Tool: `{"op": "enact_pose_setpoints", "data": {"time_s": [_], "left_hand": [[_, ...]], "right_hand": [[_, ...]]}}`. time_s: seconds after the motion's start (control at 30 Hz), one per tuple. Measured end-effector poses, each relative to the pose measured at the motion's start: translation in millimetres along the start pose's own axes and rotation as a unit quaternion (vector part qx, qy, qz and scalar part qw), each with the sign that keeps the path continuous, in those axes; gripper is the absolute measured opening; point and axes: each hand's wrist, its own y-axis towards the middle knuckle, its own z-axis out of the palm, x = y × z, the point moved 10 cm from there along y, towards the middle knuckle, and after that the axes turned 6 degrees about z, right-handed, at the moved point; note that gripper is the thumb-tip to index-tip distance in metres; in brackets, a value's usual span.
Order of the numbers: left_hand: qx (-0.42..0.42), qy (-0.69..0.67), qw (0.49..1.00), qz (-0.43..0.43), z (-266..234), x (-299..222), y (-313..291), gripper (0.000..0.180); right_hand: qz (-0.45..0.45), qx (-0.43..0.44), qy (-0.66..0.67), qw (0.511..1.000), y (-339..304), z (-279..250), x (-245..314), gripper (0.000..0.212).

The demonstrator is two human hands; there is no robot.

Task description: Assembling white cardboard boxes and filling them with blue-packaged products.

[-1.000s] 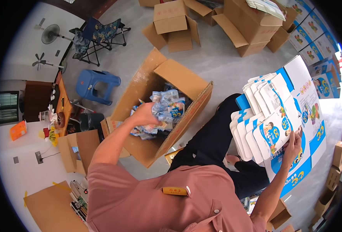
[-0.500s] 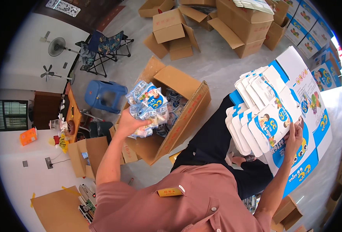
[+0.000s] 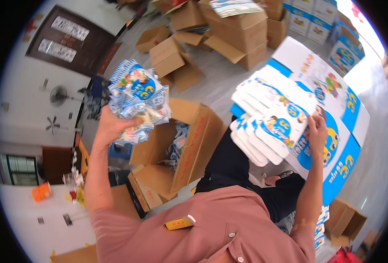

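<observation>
Clutching one bunch of sachets [image 3: 139, 94], too overlapped to count, in the half-curled left hand [image 3: 116, 125]; pinching the edge of one stack of flat boxes [image 3: 268, 118] in the near-closed right hand [image 3: 318, 133], before one large printed carton [image 3: 334, 116]. With one open cardboard box [image 3: 197, 147] lower down, two fans [image 3: 59, 95] far off.

Brown cartons [image 3: 167, 61] on grey floor [image 3: 216, 85], white packaging [image 3: 270, 131] on printed box [image 3: 341, 136]

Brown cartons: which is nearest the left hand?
The open carton left of the black trousers, packets inside; other cartons sit farther from the left hand.
</observation>
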Motion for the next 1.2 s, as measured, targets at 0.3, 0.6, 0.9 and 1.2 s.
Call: {"op": "enact_pose_setpoints", "data": {"time_s": [0.3, 0.6, 0.9, 1.2], "left_hand": [[0.188, -0.005, 0.966, 0.178, 120.0, -177.0, 84.4, 0.053], [0.496, -0.055, 0.818, 0.285, 411.2, -320.1, 93.3, 0.049], [0.523, -0.108, 0.844, 0.047, 597.0, -257.0, 67.8, 0.053], [0.249, 0.007, 0.955, 0.161, 581.8, -228.3, 89.3, 0.14]], "right_hand": [[0.013, -0.09, 0.167, 0.982, -11.2, -43.9, 4.1, 0.024], [-0.04, -0.099, 0.304, 0.947, -27.6, -162.4, 39.3, 0.075], [0.05, -0.068, 0.071, 0.994, 31.3, -147.8, 0.9, 0.069], [-0.044, -0.179, -0.076, 0.98, 56.0, -140.8, -29.6, 0.064]]}}
